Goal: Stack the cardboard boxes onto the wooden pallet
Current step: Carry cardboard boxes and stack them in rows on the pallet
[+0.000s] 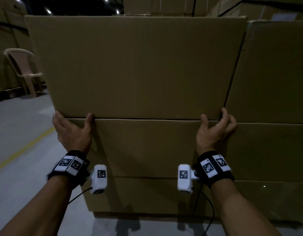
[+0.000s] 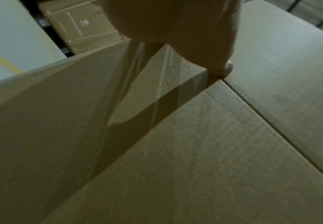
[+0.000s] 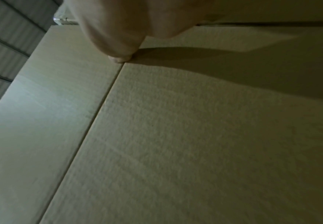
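A large brown cardboard box [image 1: 135, 65] sits on top of a stack, above a second box [image 1: 147, 145] and a third box [image 1: 147, 193]. My left hand [image 1: 71, 125] clasps its lower left corner, thumb on the front at the seam and fingers round the side. At the lower right corner my right hand [image 1: 215, 121] grips with curled fingers beside the neighbouring stack [image 1: 275, 74]. In the left wrist view the thumb [image 2: 220, 68] presses on the seam below the top box [image 2: 281, 60]. The right wrist view shows the thumb [image 3: 120, 57] at the same seam. No pallet is visible.
A plastic chair [image 1: 23, 70] stands at the left in front of more stacked cartons [image 1: 4, 40]. The grey floor [image 1: 19, 126] carries a yellow line [image 1: 23, 149] to my left. Further cartons [image 1: 172, 5] rise behind the stack.
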The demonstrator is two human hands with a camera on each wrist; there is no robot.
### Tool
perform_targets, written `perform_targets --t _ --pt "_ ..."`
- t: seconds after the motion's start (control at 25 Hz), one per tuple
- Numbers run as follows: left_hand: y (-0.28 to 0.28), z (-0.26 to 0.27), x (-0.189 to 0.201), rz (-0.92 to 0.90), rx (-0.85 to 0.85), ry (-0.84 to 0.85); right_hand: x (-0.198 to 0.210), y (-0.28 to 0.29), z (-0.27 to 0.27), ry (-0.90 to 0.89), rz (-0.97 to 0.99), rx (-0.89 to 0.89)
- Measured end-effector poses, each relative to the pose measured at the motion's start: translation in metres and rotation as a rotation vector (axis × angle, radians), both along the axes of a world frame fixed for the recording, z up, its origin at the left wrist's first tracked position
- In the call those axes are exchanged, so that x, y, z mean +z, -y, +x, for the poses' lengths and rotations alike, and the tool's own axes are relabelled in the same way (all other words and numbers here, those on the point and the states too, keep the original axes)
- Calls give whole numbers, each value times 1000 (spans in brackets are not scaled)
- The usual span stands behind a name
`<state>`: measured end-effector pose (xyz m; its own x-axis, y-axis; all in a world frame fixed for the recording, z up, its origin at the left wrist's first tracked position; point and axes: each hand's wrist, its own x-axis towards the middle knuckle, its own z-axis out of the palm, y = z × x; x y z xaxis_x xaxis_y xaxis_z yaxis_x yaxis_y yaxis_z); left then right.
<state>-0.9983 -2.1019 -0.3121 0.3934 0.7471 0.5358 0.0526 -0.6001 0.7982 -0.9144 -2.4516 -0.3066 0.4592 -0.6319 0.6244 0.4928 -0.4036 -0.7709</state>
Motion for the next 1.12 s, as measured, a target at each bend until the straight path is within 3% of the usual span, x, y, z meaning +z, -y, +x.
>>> perform_targets --t 0.36,0.84,1.0,1.12 --pt "-2 -2 1 -17 0 8 0 0 -3 -16 -2 15" --pt "-4 -6 -1 -16 -40 -102 2 3 -11 -109 -32 38" --pt "5 -19 14 -31 -49 -275 19 6 -29 -354 -142 51" --pt "20 -36 34 33 -87 -549 40 9 -55 -596 -276 124"
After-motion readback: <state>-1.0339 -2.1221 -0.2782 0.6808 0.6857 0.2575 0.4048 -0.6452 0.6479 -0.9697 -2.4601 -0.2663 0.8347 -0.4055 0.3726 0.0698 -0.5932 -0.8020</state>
